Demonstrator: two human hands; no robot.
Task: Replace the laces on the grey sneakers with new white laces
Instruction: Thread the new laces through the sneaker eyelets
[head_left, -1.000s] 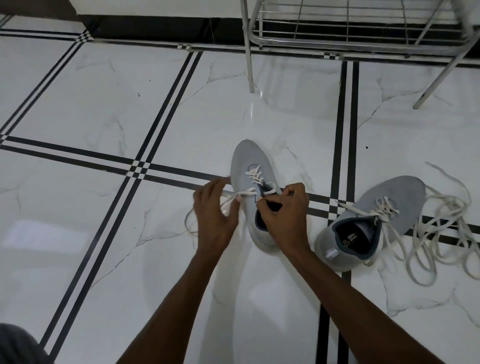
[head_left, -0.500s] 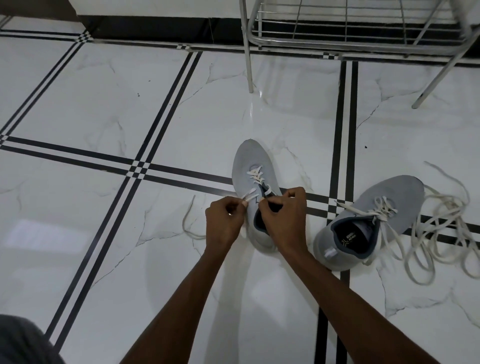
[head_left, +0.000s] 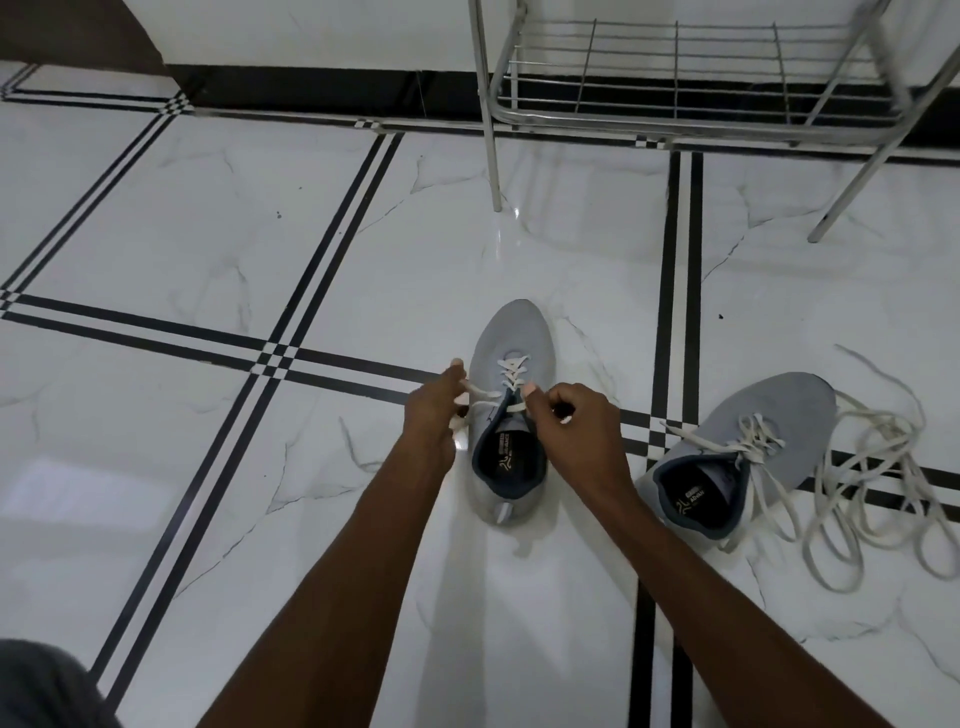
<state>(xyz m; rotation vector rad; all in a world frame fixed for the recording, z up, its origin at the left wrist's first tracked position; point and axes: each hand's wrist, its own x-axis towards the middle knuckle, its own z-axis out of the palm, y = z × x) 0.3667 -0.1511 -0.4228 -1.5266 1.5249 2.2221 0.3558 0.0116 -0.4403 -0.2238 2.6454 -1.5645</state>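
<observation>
Lacing of the near sneaker (head_left: 511, 415), judged to be in its last rows: white lace (head_left: 511, 373) already crossed through the lower eyelets, upper eyelets beside the collar apparently unthreaded. Left hand (head_left: 434, 415) curled at the shoe's 9 o'clock side, pinching one run of the lace between thumb and fingers. Right hand (head_left: 576, 421) curled at the 3 o'clock side, thumb forward, apparently pinching the other end near the top eyelet; exact contact hidden by the knuckles. Next move, by judgement: both ends drawn even, then each tip fed through the remaining eyelets without twisting the flat lace.

Shoe upright on the tiled floor (head_left: 208, 234), toe toward 12 o'clock, grey knit upper, dark collar and insole, pale heel tab. Second sneaker (head_left: 769, 415) at 3 o'clock from the first, well apart, toe toward 1 o'clock, laced but untied, ends trailing. Loose laces (head_left: 878, 467) heaped at its 3 o'clock side, touching it. Wire rack (head_left: 675, 78) at 12 o'clock, well apart.
</observation>
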